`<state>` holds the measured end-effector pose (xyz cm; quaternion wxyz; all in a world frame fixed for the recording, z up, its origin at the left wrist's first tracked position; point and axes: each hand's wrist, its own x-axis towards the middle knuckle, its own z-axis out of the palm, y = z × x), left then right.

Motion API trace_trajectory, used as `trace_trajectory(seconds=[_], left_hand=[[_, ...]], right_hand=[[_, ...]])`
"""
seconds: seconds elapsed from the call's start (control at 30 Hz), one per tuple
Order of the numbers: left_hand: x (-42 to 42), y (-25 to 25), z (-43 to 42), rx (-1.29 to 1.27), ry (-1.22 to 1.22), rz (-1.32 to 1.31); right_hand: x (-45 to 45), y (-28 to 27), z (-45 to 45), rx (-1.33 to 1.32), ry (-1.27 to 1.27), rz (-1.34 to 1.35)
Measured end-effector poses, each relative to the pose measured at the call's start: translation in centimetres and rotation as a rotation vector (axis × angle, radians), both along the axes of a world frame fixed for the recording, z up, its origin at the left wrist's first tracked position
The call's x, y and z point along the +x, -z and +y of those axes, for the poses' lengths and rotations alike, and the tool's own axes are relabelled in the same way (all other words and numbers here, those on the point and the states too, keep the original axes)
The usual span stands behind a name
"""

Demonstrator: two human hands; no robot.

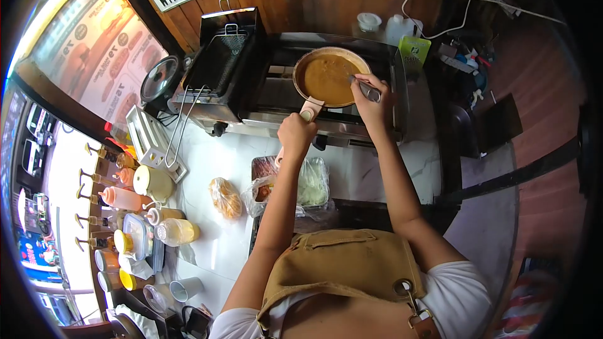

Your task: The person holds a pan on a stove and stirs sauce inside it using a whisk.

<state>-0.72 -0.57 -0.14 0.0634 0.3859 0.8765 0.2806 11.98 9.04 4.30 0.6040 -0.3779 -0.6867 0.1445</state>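
A round frying pan [301, 91] of thick brown sauce [325, 78] sits on the stove [273, 97]. My left hand [297, 133] is wrapped around its pale pink handle [311, 108], which also shows below my fist. With fingers closed, my right hand [375, 103] grips a metal utensil [371, 93] over the pan's right side. The utensil's tip reaches toward the sauce, and its working end is hidden, so its kind does not show. Below my left hand, a tray [328, 176] holds shredded pale green vegetable [311, 182] and something reddish in plastic.
Left of the pan stands a deep fryer [217, 75] with a wire basket. A white metal rack [154, 141], sauce bottles [122, 199] and jars [177, 232] line the left counter. A bagged orange-yellow item [225, 198] lies nearby. Plastic containers [369, 22] stand behind the stove.
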Motion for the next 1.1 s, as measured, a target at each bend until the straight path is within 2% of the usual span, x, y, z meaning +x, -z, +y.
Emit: trace_trajectory(seconds=[0.07,0.17,0.3,0.33,0.4,0.47,0.53,0.6,0.67,0.7,0.8,0.9,1.0,1.1], left_hand=[[0.1,0.3,0.2,-0.003,0.017,-0.008],[0.0,0.3,0.2,-0.031,-0.011,-0.018],[0.1,0.2,0.2,-0.022,-0.008,0.019],[0.2,0.0,0.1,-0.021,-0.012,0.019],[0.3,-0.2,0.0,-0.023,-0.005,0.002],[0.4,-0.1,-0.1,-0.011,-0.015,0.009],[0.3,0.0,0.1,0.003,-0.016,0.019],[0.3,0.2,0.2,-0.022,-0.014,0.016],[0.5,-0.4,0.0,-0.021,-0.025,0.010],[0.5,-0.4,0.0,-0.019,-0.016,0.014],[0.2,0.0,0.0,0.002,-0.013,0.035],[0.3,0.3,0.0,0.010,-0.008,0.047],[0.5,0.1,0.0,-0.014,-0.008,0.047],[0.4,0.1,0.0,-0.003,-0.013,0.024]], right_hand=[[0.5,-1.7,-2.2,-0.159,-0.056,-0.083],[-0.7,-2.2,-3.0,-0.183,-0.212,-0.051],[-1.2,0.0,0.5,0.001,-0.074,0.022],[-0.5,-0.6,0.1,-0.093,0.037,-0.019],[0.6,-0.8,0.0,-0.110,0.049,-0.067],[1.3,-2.1,-1.5,-0.214,-0.014,-0.096],[1.0,-2.4,-2.1,-0.312,-0.288,-0.041],[-0.2,-0.5,-0.5,-0.252,-0.335,0.010],[-1.2,0.8,1.4,-0.148,-0.221,0.117],[-1.1,1.8,2.6,-0.131,-0.101,0.078],[1.1,-0.2,1.8,-0.207,-0.058,0.123],[2.4,-2.8,-1.1,-0.251,-0.139,0.003],[0.8,-1.6,-1.4,-0.239,-0.338,0.026],[-1.0,0.4,0.0,-0.095,-0.304,0.042]])
